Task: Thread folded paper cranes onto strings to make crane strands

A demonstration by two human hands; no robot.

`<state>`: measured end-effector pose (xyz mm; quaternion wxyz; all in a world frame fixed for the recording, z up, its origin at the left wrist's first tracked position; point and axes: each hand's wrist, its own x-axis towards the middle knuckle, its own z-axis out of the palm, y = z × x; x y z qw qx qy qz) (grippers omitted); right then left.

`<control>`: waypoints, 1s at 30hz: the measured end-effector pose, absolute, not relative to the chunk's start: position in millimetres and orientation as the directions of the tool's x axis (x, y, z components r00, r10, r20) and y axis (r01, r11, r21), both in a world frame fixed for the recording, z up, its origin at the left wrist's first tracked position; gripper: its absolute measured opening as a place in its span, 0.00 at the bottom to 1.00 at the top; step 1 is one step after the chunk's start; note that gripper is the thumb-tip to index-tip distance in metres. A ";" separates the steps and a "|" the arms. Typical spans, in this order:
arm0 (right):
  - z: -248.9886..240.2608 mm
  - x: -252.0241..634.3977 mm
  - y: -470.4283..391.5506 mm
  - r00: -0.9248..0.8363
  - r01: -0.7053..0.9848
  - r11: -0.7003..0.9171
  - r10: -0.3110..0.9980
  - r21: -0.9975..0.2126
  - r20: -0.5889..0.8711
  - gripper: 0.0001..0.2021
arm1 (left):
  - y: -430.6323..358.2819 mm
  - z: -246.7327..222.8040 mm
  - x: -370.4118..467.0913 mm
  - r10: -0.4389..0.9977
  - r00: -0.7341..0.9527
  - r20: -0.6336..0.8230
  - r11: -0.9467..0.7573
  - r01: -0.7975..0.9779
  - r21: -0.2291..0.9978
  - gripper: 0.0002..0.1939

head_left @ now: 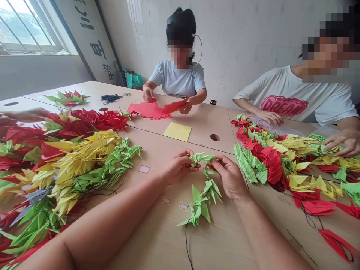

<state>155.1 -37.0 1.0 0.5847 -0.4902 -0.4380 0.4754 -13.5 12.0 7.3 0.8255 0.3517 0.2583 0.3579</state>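
Note:
A string of light green folded paper cranes (201,206) hangs from between my hands down onto the table, with a dark cord (188,245) trailing from its lower end. My left hand (181,167) pinches the left side of the topmost green paper pieces (201,159). At their right end, my right hand (229,174) grips them between thumb and fingers. Both hands are just above the wooden table (157,232).
Piles of red, yellow and green folded paper (81,161) cover the left; more strings (270,161) lie at right. Across the table, one person (178,78) holds red sheets (176,107) behind a yellow sheet (177,131). Another person (292,97) sits at right.

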 end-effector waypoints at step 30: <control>10.5 151.9 -38.9 0.183 -0.310 0.090 0.983 -0.947 0.034 0.08 | 6.0 6.1 -13.3 0.786 0.617 -0.036 0.252 -0.268 0.930 0.05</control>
